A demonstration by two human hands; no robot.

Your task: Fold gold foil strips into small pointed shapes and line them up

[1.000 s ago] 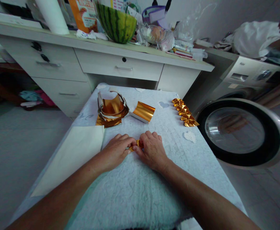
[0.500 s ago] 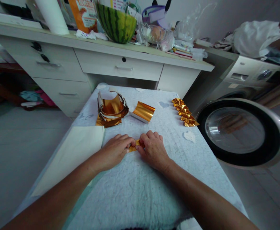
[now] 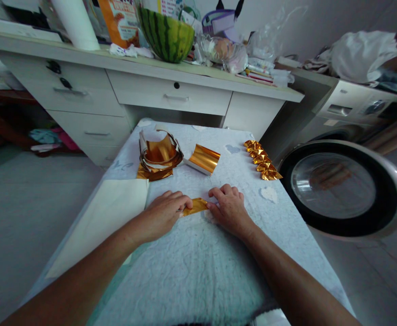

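A folded strip of gold foil paper (image 3: 195, 206) lies on the cloth-covered table between my hands. My left hand (image 3: 166, 209) is closed on its left end, thumb and index finger together there. At the right end, my right hand (image 3: 230, 209) touches the strip with its thumb, while the index finger is lifted apart from the thumb. Beyond them sits a curved stack of gold foil sheets (image 3: 203, 158). A larger curled bundle of gold foil paper (image 3: 159, 156) stands to its left. Several folded gold foil pieces (image 3: 261, 159) form a row at the right.
A pale sheet (image 3: 99, 222) covers the table's left side. Behind the table is a white drawer desk (image 3: 171, 97) bearing half a watermelon (image 3: 166, 34), a paper roll (image 3: 76, 25) and plastic bags. At the right, a washing machine's round door (image 3: 341, 188) hangs open beside the table.
My right hand has slid to the right along the strip, and its index finger has opened away from the thumb. More of the gold strip shows. My left hand keeps its place.
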